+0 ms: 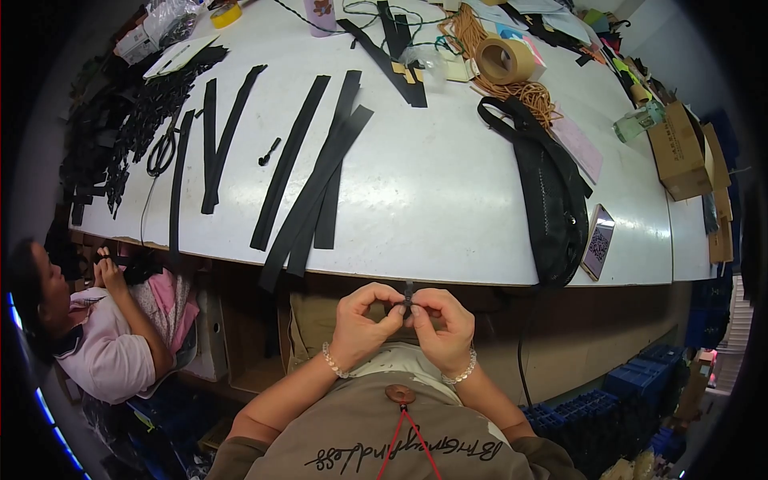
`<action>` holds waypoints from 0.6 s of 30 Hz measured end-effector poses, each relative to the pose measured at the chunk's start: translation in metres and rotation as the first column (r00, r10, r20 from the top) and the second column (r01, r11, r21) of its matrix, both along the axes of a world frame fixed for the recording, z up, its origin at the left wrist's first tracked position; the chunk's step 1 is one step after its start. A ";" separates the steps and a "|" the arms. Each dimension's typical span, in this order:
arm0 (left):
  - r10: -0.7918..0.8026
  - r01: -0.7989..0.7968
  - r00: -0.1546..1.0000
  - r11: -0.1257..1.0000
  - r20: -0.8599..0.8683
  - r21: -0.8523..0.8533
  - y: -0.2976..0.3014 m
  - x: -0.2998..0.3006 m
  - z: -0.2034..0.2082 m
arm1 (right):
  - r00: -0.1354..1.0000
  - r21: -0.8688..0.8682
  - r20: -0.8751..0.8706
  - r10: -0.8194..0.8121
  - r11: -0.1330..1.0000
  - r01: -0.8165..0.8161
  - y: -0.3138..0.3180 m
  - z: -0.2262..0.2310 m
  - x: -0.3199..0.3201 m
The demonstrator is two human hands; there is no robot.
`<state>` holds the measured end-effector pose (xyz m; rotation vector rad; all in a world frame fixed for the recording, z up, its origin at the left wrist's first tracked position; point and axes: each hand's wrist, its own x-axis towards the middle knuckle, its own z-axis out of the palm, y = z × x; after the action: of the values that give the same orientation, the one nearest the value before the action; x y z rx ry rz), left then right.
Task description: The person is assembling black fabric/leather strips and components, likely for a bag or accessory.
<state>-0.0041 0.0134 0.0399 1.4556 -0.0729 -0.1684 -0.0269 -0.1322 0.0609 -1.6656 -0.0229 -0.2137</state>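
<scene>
Both my hands meet just below the near edge of the white table (448,200). My left hand (364,324) and my right hand (440,324) pinch a small black strap piece (409,296) between thumbs and forefingers, held upright in front of my chest. A bead bracelet sits on each wrist. Several long black straps (308,184) lie fanned on the table just beyond my hands, some overhanging its edge.
A black bag (552,200) and a phone (598,240) lie at the right. Scissors (162,148), tape rolls (504,60), orange cord, cardboard boxes (680,152) and black parts clutter the far side. Another person (96,328) sits low at the left. Blue crates (632,392) stand at lower right.
</scene>
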 end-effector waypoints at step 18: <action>-0.026 0.033 0.990 0.998 0.136 -0.049 0.001 0.003 0.005 | 0.992 0.281 -0.031 0.120 0.954 -0.107 0.001 0.005 -0.002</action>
<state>-0.0009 0.0141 0.0449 1.4144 -0.2082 -0.0911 -0.0286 -0.1311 0.0657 -1.3824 -0.0504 -0.0845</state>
